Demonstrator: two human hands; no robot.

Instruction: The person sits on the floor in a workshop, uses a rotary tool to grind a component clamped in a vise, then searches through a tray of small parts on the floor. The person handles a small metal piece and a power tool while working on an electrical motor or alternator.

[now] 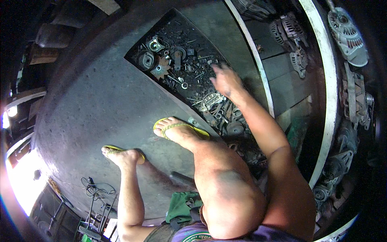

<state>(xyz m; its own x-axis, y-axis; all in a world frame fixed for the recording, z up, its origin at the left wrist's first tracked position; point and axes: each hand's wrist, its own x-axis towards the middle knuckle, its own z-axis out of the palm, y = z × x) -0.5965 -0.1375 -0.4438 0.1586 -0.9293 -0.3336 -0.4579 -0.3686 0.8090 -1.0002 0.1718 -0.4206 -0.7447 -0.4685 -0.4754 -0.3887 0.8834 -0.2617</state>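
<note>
My right hand [226, 82] reaches over the right side of a dark, shallow tray [174, 14] on the floor. Its fingers are spread and slightly blurred, and I see nothing held between them. Small bolts, nuts and other metal bits lie just under the fingertips. Farther left in the tray are a round pulley-like part [146, 60], a rusty fan wheel [161, 67] and a ring-ended metal piece [184, 85]. Nearer to me, a pale metal housing piece [211, 101] rests among rings and round parts. My left hand is out of view.
White shelf edges [260, 68] curve along the right, with alternator-like units [288, 30] and a metal housing [347, 38] on the shelves. My sandalled feet [173, 128] stand on the dark floor beside the tray. Black cables [96, 186] hang at the lower left.
</note>
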